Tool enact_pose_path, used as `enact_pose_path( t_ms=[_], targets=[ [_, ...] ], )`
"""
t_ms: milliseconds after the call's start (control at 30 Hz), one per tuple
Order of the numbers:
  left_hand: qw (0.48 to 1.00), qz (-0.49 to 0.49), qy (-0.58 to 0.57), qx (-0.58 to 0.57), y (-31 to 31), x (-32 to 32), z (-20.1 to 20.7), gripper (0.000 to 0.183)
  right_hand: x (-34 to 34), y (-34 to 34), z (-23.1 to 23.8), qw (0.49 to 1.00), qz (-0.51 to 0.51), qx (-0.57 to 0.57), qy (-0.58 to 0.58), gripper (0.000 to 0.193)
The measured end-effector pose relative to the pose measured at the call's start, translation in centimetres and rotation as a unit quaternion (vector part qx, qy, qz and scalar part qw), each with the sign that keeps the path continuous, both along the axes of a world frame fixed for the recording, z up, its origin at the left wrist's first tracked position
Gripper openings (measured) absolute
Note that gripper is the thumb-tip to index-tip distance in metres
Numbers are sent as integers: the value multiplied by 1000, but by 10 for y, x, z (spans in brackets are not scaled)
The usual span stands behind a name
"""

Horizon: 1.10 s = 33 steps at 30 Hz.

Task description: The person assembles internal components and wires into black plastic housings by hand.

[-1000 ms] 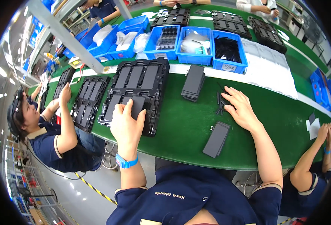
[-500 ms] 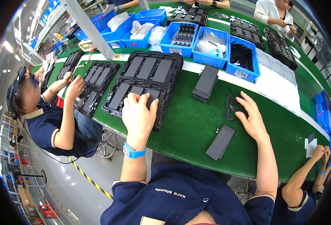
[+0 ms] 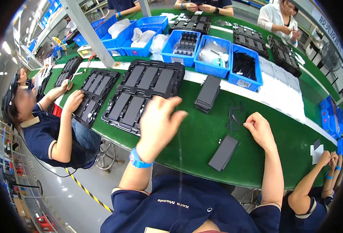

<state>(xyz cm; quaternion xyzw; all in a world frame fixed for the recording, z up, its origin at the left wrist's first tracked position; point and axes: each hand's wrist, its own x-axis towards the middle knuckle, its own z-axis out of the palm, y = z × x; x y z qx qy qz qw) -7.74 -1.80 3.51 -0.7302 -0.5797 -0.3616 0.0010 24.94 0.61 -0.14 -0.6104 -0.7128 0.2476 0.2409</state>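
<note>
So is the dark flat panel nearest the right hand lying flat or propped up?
Lying flat: the dark panel rests face-down on the green table, clear of the right hand.

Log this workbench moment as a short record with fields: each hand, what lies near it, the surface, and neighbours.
Left hand: left hand raised over the near edge of the black compartment tray, fingers spread, blurred; whether it touches is unclear.
Right hand: right hand loosely curled beside small black strips; grip unclear.
Between hands: flat dark panel lying on the green table.
Behind: stack of dark panels, blue bins.
Neighbours: seated person's hand on another black tray.
</note>
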Motion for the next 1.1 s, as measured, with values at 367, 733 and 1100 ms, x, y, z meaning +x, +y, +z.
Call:
enact_pose_path(
  t_ms=[367,733,1100],
  targets=[
    [921,-310,231,-52,-39,96,-42,76,2,4,-20,974,-26,42,219,8],
    [803,-454,-156,-354,3,80,-27,60,6,6,-16,888,-67,-123,439,16],
    [920,-291,-156,-210,13,83,-35,62,-8,1,-4,848,-29,-164,503,17]
  ],
)
